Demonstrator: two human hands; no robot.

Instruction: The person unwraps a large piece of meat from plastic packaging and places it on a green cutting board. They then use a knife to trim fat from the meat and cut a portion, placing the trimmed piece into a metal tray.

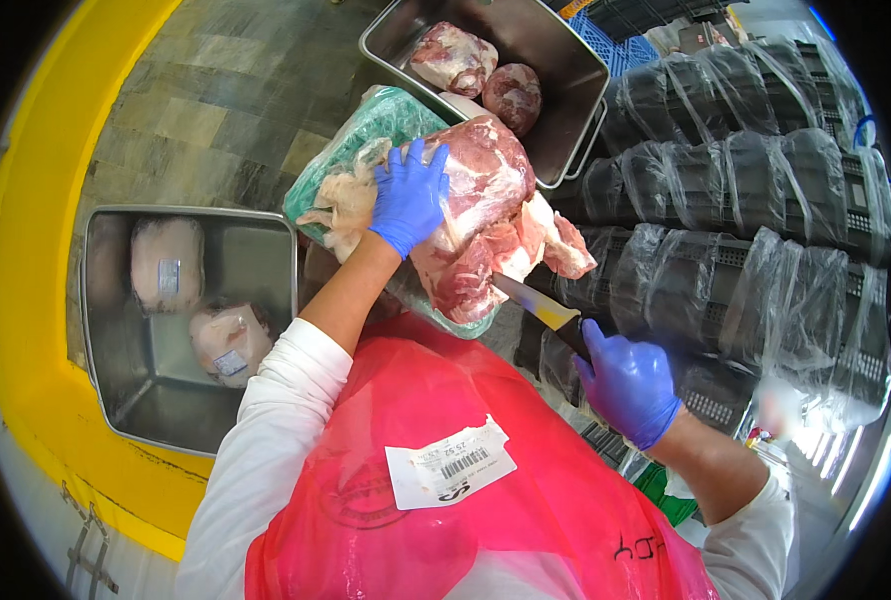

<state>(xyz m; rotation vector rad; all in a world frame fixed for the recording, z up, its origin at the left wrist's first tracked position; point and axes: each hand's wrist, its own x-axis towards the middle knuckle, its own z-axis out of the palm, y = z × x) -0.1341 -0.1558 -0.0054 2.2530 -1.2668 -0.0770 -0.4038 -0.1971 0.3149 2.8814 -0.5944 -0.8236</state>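
Red apron (486, 520); right hand (628, 385) grips knife (536, 305), left hand (409, 200) steadies meat (486, 230)

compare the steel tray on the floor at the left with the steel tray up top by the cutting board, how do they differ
The left steel tray holds pale wrapped meat packs, each with a small label; the upper steel tray holds bare red meat chunks. The left one sits apart from the person's hands; the upper one borders the big meat cut under the left hand. Both are rectangular metal.

Bright, even overhead light, sharp centre, fisheye bending and dark vignette at the rim.
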